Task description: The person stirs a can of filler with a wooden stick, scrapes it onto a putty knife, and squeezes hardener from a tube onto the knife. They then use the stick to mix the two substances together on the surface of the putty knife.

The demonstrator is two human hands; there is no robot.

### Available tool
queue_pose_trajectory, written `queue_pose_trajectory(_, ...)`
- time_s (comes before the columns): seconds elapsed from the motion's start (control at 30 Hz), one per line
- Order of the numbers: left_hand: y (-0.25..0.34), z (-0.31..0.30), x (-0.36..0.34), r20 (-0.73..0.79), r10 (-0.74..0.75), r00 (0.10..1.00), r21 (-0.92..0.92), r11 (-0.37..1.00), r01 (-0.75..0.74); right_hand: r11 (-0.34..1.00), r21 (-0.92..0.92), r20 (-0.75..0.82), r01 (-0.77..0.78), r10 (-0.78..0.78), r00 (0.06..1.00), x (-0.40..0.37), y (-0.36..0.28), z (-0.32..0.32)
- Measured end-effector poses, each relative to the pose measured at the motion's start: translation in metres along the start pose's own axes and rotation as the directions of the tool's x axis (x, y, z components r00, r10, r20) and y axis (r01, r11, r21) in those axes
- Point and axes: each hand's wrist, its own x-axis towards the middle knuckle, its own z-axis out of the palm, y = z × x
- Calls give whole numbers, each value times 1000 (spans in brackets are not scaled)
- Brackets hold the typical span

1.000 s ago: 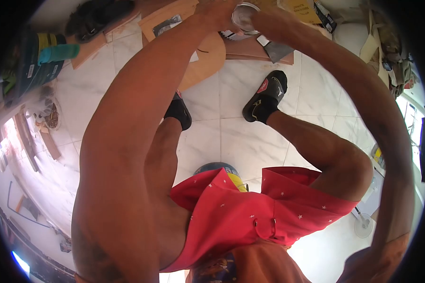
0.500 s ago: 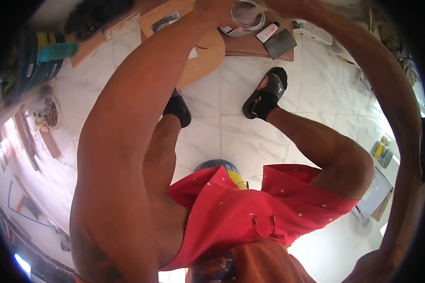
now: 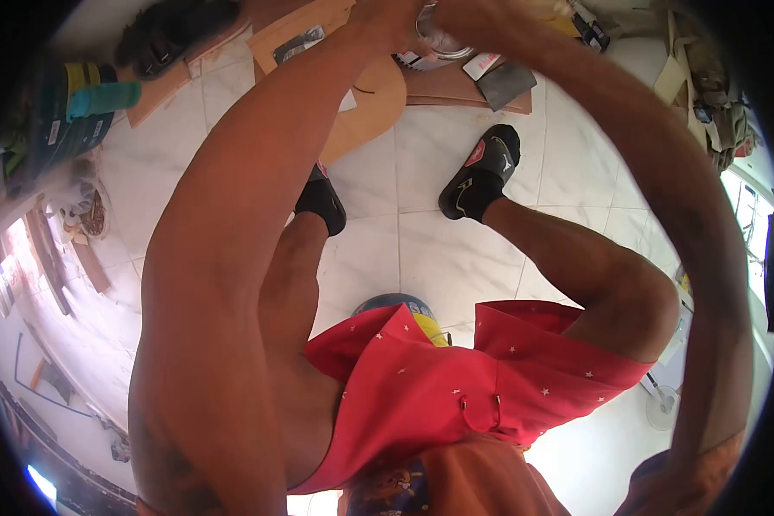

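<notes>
At the top edge, my left hand (image 3: 396,24) is against the left side of a round, clear container (image 3: 445,45) with a shiny rim, and appears to grip it; its fingertips are mostly out of sight. My right hand (image 3: 473,19) reaches over the same container from the right, blurred and partly cut off by the frame, so its fingers cannot be made out. Just below lie a white tube (image 3: 480,65), a dark grey flat piece (image 3: 506,85) and part of a toothed saw blade (image 3: 417,61), all on brown boards (image 3: 456,89).
A tan board with a rounded end (image 3: 378,107) lies on the tiled floor (image 3: 370,258) near my feet. Between my legs is a blue and yellow bucket (image 3: 396,303). A teal bottle (image 3: 103,99) stands left; dark shoes (image 3: 168,43) lie at upper left.
My right hand and forearm have swung left, so the hand now covers much of the container. The container has shifted slightly left and down in view. My left arm has barely moved.
</notes>
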Motion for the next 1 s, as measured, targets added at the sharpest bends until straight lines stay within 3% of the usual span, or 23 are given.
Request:
queue_pose_trajectory(0.03, 0, -1, 0, 3, -2, 1000, 0, 1000, 2, 998, -55, 32, -12, 14, 999, 8, -5, -8)
queue_pose_trajectory(0.1, 2, -2, 1, 13, -3, 1000, 2, 1000, 3, 982, 107, 265, -154, 122, 957, 2, 0, -37)
queue_pose_trajectory(0.27, -3, 5, 1, -3, 18, 1000, -6, 1000, -18, 978, 112, 308, -176, 134, 942, -2, 38, -80)
queue_pose_trajectory(0.47, -3, 0, 4, 0, 13, 1000, -17, 1000, -13, 964, 135, 288, -229, 183, 940, 13, -17, -60)
queue_pose_trajectory(0.63, 10, -12, -2, 55, -19, 998, -4, 1000, 19, 968, 104, 357, -229, 179, 917, 0, 38, -83)
queue_pose_trajectory(0.8, 1, -4, 0, 9, -2, 1000, -14, 1000, 2, 954, 103, 300, -282, 240, 923, 14, -14, -61)
queue_pose_trajectory(0.9, -4, 2, 3, -23, 15, 1000, 11, 1000, -15, 901, 139, 481, -411, 301, 823, -5, 9, -61)
queue_pose_trajectory(0.93, -8, 4, 3, -31, 31, 999, 14, 999, -30, 945, 146, 474, -291, 191, 859, -10, 26, -73)
queue_pose_trajectory(0.97, -9, 7, 4, -38, 52, 998, 10, 999, -51, 958, 24, 498, -285, 236, 834, -7, 34, -88)
queue_pose_trajectory(1.0, -7, 8, 8, -51, 76, 996, 10, 997, -75, 945, 65, 488, -322, 251, 836, 1, 31, -105)
